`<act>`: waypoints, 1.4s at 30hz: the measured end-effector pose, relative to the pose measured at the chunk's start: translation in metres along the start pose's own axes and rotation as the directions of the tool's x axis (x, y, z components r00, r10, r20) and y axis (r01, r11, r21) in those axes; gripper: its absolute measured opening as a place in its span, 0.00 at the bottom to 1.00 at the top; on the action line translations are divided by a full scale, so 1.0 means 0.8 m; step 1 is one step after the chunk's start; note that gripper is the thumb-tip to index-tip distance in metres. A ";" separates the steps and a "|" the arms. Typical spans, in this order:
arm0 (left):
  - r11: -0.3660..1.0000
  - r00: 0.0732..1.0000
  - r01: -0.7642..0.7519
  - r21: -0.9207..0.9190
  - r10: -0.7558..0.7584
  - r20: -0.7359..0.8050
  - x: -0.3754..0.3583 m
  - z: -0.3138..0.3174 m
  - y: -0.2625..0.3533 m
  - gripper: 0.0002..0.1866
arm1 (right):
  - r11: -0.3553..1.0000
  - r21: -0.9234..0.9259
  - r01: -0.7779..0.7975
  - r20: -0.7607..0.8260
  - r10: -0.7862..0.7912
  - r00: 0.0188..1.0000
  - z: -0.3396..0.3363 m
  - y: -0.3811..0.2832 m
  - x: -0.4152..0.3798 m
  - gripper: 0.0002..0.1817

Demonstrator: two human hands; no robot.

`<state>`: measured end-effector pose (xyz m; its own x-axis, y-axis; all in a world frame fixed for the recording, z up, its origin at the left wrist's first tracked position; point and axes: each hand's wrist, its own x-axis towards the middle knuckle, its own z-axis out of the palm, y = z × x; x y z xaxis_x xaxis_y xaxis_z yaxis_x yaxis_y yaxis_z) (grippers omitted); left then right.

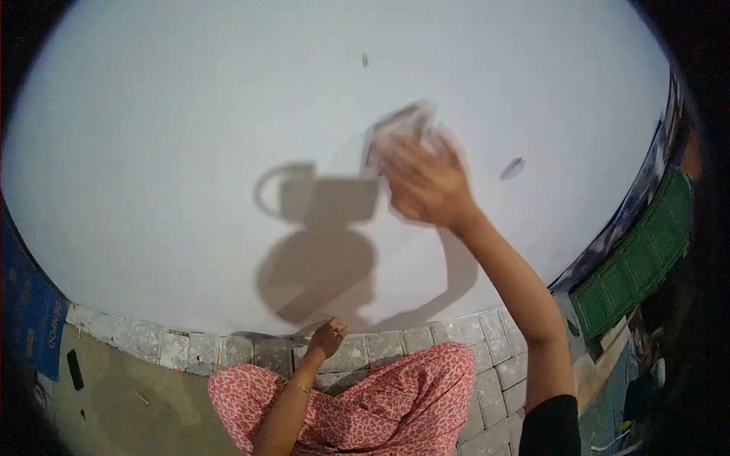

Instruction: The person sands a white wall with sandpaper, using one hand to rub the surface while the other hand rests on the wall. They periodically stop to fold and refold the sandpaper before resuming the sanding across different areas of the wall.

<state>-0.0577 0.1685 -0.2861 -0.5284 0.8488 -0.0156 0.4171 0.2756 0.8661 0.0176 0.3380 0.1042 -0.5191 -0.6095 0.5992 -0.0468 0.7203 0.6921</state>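
Note:
My right hand [426,175] is raised against the white wall [182,152], with motion smearing its fingers. Under its palm and fingertips is a flat, greyish sheet [399,125], pressed to the wall; blur hides what it is made of. Low down, my left hand [329,338] is closed, its fingers curled close to the foot of the wall above my left knee. What those fingers may hold is too small to make out. A grey smudge [513,168] marks the wall right of my right hand, and a smaller mark [365,60] lies higher up.
Grey paving blocks [346,353] run along the wall's base. My knees in pink patterned cloth [388,403] are close to it. A blue printed box [30,304] stands at left, and a green panel [635,254] at right. My head's shadow [319,266] falls on the wall.

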 end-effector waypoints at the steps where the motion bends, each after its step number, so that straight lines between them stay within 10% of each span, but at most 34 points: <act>1: 1.000 1.000 0.005 -0.017 -0.006 -0.021 -0.004 0.001 0.004 0.18 | 0.966 -0.043 -0.256 -0.105 0.250 0.962 -0.008 0.010 0.005 0.24; 2: 1.000 1.000 0.004 -0.021 -0.005 -0.013 -0.008 0.002 0.005 0.18 | 0.914 0.031 -0.404 -0.347 0.389 0.854 -0.011 0.016 0.015 0.25; 4: 0.999 1.000 -0.022 -0.028 0.022 0.006 -0.008 -0.004 0.010 0.18 | 0.893 -0.037 -0.449 -0.221 0.431 0.875 -0.005 -0.006 0.011 0.23; 6: 0.999 0.999 -0.035 0.022 0.035 0.003 -0.003 0.001 0.004 0.18 | 0.987 0.092 0.135 0.182 -0.150 0.972 -0.013 -0.004 -0.012 0.25; 9: 0.995 0.993 -0.103 -0.009 0.103 -0.058 -0.005 0.007 -0.018 0.18 | 0.961 -0.070 -0.267 -0.080 0.262 0.962 -0.025 0.018 -0.048 0.24; 11: 0.979 0.978 -0.178 -0.102 0.164 -0.131 -0.007 0.014 -0.006 0.19 | 0.771 -0.026 -0.636 -0.339 0.592 0.731 -0.019 0.011 -0.071 0.24; 12: 0.996 0.992 -0.077 -0.048 0.072 -0.107 -0.017 0.002 0.018 0.19 | 0.776 -0.030 -0.630 -0.343 0.584 0.735 -0.025 -0.005 -0.087 0.24; 14: 1.000 0.997 0.014 0.015 -0.013 -0.078 -0.025 -0.006 0.030 0.20 | 0.950 -0.155 -0.273 0.215 0.302 0.929 -0.046 -0.027 -0.125 0.28; 17: 0.999 0.998 -0.022 0.024 0.024 -0.058 -0.023 0.006 0.033 0.20 | 0.676 -0.227 -0.701 -0.092 0.702 0.706 -0.048 -0.005 -0.152 0.32; 21: 0.997 0.999 0.013 0.075 -0.017 0.047 -0.040 -0.001 0.047 0.19 | 0.812 -0.186 -0.553 0.131 0.579 0.805 -0.051 -0.026 -0.162 0.30; 28: 0.982 0.997 -0.012 0.188 -0.002 0.074 -0.040 0.006 0.048 0.21 | 0.640 -0.098 -0.762 -0.149 0.748 0.647 -0.041 0.003 -0.139 0.29; 34: 0.979 0.984 0.011 0.203 -0.047 0.172 -0.028 0.011 0.032 0.22 | 0.707 -0.260 -0.658 -0.012 0.679 0.734 -0.045 -0.010 -0.144 0.32; 36: 0.971 0.981 -0.015 0.238 -0.032 0.192 -0.032 0.015 0.027 0.23 | 0.563 -0.106 -0.820 -0.173 0.801 0.573 -0.046 -0.005 -0.126 0.31; 42: 0.949 0.977 -0.020 0.315 -0.048 0.207 -0.028 0.015 0.026 0.27 | 0.632 -0.301 -0.714 -0.061 0.735 0.676 -0.049 -0.022 -0.123 0.30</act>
<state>-0.0284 0.1610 -0.2738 -0.3835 0.9095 -0.1604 0.6393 0.3868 0.6646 0.1032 0.3720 0.0489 -0.3331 0.0973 0.9379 0.5984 0.7905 0.1305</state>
